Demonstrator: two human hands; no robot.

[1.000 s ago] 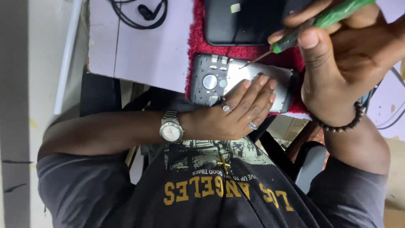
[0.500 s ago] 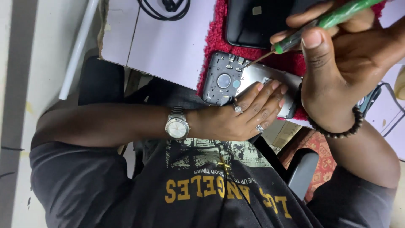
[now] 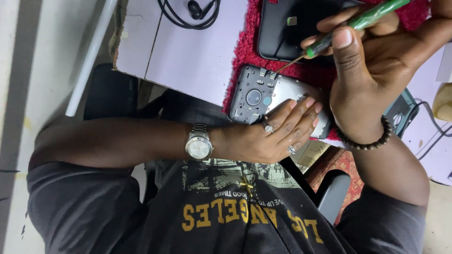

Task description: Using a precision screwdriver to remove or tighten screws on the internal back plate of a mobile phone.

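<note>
An opened grey phone point(image 3: 254, 96), back cover off and camera lens showing, lies on a red mat point(image 3: 242, 47) at the table's edge. My left hand point(image 3: 275, 134), with rings and a wristwatch, lies across the phone's lower half and holds it down. My right hand point(image 3: 372, 70), with a bead bracelet on the wrist, grips a green-handled screwdriver point(image 3: 362, 19). The screwdriver's thin tip touches the phone's upper edge. A black phone cover point(image 3: 292, 33) lies on the mat just beyond.
The pale lilac table top point(image 3: 188, 56) carries black earphones with a coiled cable point(image 3: 188, 11) at the far left. A white tube point(image 3: 89, 61) leans at the left. More cables and a small device point(image 3: 400, 113) lie to the right. A chair's armrest point(image 3: 332, 195) is below.
The view has shifted slightly, so the table and phone sit a little further right and lower. Both hands keep their hold, and the screwdriver's tip stays at the phone's upper edge.
</note>
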